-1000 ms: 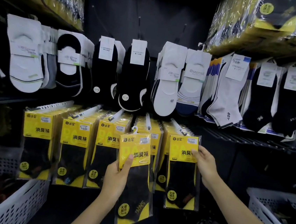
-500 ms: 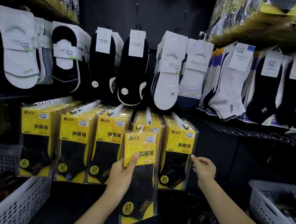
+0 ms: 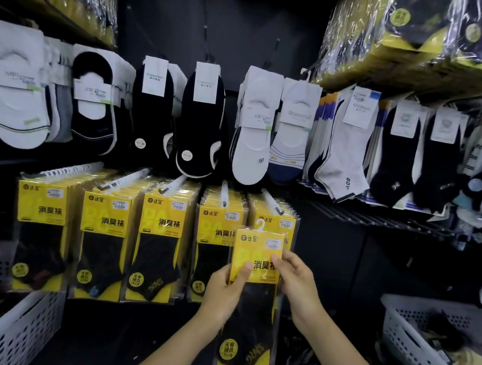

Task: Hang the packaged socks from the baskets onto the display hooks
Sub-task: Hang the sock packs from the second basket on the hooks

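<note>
Sock pack (image 3: 253,317) is in the air, upright, yellow header card up, black sock under clear film below. It sits in front of the rightmost stack of the lower row, overlapping that stack's front pack.

Both hands are on it:
- left hand (image 3: 223,292) pinches the header's left edge, thumb on the front face, fingers behind and out of view
- right hand (image 3: 294,283) grips the header's right edge, one digit laid across the front by the printed characters, the rest curled round the side

Pack's white hanger loop (image 3: 260,224) sticks up from the top edge. It's near the tip of the rightmost display hook (image 3: 272,202), lower and slightly left of it – not on the hook yet.

Lower row: five hooks angled out toward the camera, each loaded with hung yellow packs (image 3: 102,242) of the same design, stacks side by side.

Row above: no-show socks (image 3: 198,124) in white and black with white paper tags. To the right, ankle socks (image 3: 347,152) in grey-white and black – wire shelf edge runs under them.

Top shelves left and right carry film-wrapped bundles (image 3: 427,38) of yellow packs.

Baskets: white perforated left basket (image 3: 9,333) at bottom left, contents dark and unclear. Right basket (image 3: 423,356) at bottom right holds dark items with some yellow showing. Floor between them is dark, detail unreadable.
</note>
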The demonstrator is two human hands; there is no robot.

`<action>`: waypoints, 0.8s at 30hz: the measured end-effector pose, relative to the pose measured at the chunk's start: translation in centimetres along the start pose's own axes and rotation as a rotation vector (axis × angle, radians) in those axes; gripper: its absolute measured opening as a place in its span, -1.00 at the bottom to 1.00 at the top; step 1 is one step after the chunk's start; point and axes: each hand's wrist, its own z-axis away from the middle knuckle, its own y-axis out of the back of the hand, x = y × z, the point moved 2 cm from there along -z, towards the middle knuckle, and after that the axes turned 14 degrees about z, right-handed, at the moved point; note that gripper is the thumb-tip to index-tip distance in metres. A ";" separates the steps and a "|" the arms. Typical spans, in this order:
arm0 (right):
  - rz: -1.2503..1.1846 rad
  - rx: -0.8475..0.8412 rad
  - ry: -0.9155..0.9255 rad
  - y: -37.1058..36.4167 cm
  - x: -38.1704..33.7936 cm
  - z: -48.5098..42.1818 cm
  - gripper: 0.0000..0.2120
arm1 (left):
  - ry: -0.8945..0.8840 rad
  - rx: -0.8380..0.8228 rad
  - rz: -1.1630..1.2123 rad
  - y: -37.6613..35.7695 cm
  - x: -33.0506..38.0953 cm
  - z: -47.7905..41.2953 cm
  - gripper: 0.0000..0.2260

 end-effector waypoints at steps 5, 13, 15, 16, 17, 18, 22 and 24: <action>-0.051 0.242 -0.059 2.6 1.2 -0.7 -0.90 | 0.068 -0.077 0.006 -1.5 0.1 -0.6 -0.64; 0.091 0.347 0.022 3.1 -0.3 -5.0 -0.93 | 0.111 -0.085 -0.012 -3.5 0.6 -3.5 -0.54; 0.115 0.330 0.026 2.8 -0.5 -5.9 -0.93 | 0.111 -0.064 -0.003 -3.4 0.4 -4.1 -0.53; 0.130 0.323 0.024 2.6 -0.5 -6.3 -0.91 | 0.112 -0.057 -0.006 -3.3 0.2 -4.3 -0.53; 0.146 0.315 0.024 2.5 -0.4 -6.6 -0.91 | 0.115 -0.051 -0.009 -3.2 -0.1 -4.5 -0.53; 0.154 0.306 0.024 2.4 -0.2 -6.8 -0.92 | 0.117 -0.045 -0.013 -3.0 -0.3 -4.7 -0.53; 0.124 0.346 -0.033 2.1 0.9 -7.5 -0.90 | 0.137 -0.044 -0.035 -2.4 -1.4 -5.0 -0.51; 0.130 0.406 -0.076 2.2 1.7 -7.4 -0.83 | 0.138 -0.065 -0.048 -2.0 -2.0 -4.8 -0.51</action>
